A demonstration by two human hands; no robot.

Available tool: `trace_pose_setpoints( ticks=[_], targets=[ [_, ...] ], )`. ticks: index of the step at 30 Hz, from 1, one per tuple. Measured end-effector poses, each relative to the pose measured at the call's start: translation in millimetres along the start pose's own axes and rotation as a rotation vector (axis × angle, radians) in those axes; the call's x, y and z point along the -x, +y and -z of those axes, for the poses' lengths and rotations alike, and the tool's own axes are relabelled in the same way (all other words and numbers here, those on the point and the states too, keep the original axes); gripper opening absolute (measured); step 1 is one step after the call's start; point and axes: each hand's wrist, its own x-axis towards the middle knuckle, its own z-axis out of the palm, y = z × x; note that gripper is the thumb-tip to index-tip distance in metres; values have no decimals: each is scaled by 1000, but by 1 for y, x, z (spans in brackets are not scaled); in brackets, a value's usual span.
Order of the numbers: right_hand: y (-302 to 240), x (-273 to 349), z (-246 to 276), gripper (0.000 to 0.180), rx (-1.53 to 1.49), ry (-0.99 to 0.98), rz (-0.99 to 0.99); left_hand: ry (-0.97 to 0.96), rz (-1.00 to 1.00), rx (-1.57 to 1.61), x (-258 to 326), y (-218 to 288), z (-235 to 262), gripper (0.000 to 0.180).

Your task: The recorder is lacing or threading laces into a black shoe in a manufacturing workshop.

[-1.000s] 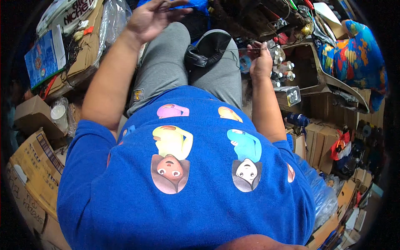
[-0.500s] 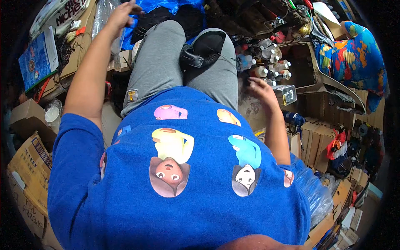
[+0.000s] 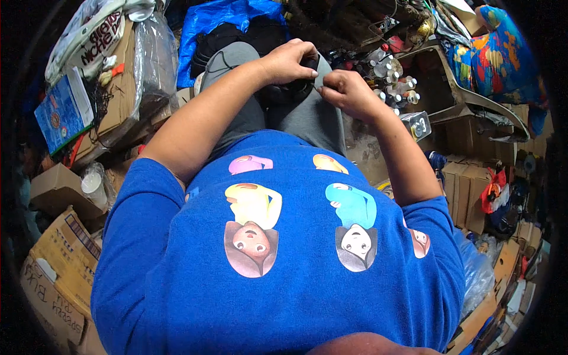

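Observation:
A black piece (image 3: pixel 287 92) that looks like a shoe lies across my grey-trousered lap, partly covered by my hands. My left hand (image 3: pixel 291 61) is curled over its far edge, with thumb and fingers closed on it. Close to its right side is my right hand (image 3: pixel 350 93), fingers bent and pinched together; whatever they hold is too small or hidden to name. A thin dark cord (image 3: pixel 220 57) curves over my left knee.
Beyond my knees, dark pieces (image 3: pixel 222 44) lie on a blue plastic sheet (image 3: pixel 192 32). Several small bottles (image 3: pixel 402 89) stand to the right beside an open wooden frame (image 3: pixel 467 100). Cardboard boxes (image 3: pixel 62 189) and a plastic-wrapped carton (image 3: pixel 157 59) crowd the left.
Both hands have come inward over my lap from far left and right. My left hand has closed on the black piece, and my right fingers have drawn into a pinch beside it.

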Motion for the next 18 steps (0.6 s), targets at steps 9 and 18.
trace_pose_setpoints(
  ticks=[9, 18],
  targets=[
    [-5, 26, 9, 16, -80, 220, 9, -389, 98, 393, -15, -7, 36, 32],
    [1, 6, 3, 20, 130, 185, 7, -462, 99, 358, -11, -2, 42, 35]
  ],
)
